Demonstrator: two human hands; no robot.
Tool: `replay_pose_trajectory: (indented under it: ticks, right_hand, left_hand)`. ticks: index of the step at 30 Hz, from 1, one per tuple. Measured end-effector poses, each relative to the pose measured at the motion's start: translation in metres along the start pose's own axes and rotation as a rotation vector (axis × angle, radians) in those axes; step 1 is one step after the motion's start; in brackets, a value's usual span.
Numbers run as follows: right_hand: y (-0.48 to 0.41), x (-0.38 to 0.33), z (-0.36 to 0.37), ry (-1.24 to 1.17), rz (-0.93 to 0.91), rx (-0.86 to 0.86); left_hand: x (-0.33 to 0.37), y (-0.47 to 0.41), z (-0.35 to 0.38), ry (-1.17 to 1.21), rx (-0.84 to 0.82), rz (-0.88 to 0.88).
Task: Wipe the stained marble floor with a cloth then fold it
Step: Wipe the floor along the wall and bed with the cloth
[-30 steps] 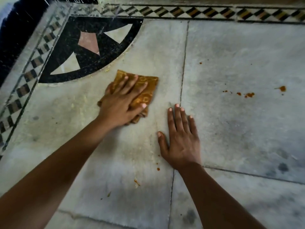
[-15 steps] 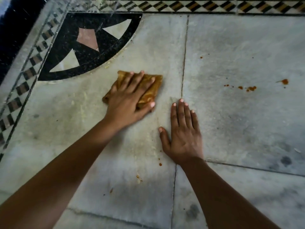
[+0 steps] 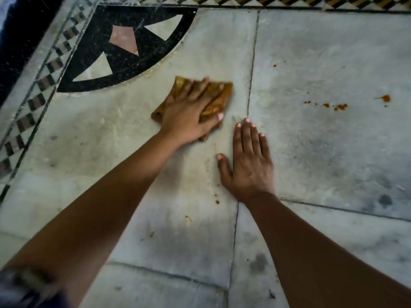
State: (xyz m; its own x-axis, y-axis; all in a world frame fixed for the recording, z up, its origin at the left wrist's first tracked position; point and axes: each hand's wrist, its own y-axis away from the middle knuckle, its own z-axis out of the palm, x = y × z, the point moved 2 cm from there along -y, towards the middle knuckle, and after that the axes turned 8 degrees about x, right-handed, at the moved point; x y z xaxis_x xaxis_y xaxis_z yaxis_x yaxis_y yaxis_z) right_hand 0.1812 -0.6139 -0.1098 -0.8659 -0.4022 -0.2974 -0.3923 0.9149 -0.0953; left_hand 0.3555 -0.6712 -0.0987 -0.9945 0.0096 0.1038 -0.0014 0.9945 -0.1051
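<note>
Pale marble floor (image 3: 322,54) fills this corner of the room, crossed by thin seams and edged with a checkered border (image 3: 37,101) and a black quarter-circle inlay (image 3: 100,43). The person crouches over it with both arms stretched forward.

The left hand (image 3: 189,116) lies flat on the mustard-brown cloth (image 3: 225,96), fingers spread and pressing down rather than clutching. That hand is smeared by motion, so I can't say whether the fingertips hook over the far edge. The cloth sits bunched on the left slab, just short of the seam (image 3: 252,74) and close below the inlay. The right hand (image 3: 249,165) rests palm-down on bare marble beside it, fingers straight, holding nothing; it looks like a brace for the body's weight.

The wiping looks only partly done. A scatter of orange stains (image 3: 338,106) sits on the right slab, well apart from the cloth, and a few small specks (image 3: 216,201) lie just beside the right wrist.

To do this well, I'd say keep the palm flat so the pressure spreads evenly. Sweep in overlapping strokes across the seam toward the orange marks, and turn a cleaner face of the cloth downward first (it already looks soiled, and a dirty face would likely smear). The bracing hand should shift clear of the specks so they get wiped too. Folding can wait until the slabs are clean.
</note>
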Motion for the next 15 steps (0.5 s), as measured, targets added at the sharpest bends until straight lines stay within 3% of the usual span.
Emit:
replay_pose_trajectory:
  ticks: [3, 6, 9, 12, 15]
  right_hand:
    - [-0.001, 0.001, 0.002, -0.001, -0.010, 0.008]
    - [-0.001, 0.003, 0.006, 0.007, -0.007, 0.014]
    - [0.001, 0.003, 0.006, 0.021, -0.019, 0.029]
    - [0.001, 0.003, 0.002, 0.009, -0.013, 0.024]
    - [0.002, 0.004, -0.002, -0.017, 0.000, 0.023]
  left_hand:
    - [-0.041, 0.054, -0.014, -0.041, -0.024, -0.017]
    - [-0.066, 0.034, -0.016, -0.024, -0.022, -0.285]
    - [-0.038, 0.007, -0.010, -0.005, -0.012, -0.463]
    - [0.002, 0.024, -0.007, 0.012, -0.068, -0.414]
    - [0.019, 0.082, -0.007, -0.001, -0.105, -0.190]
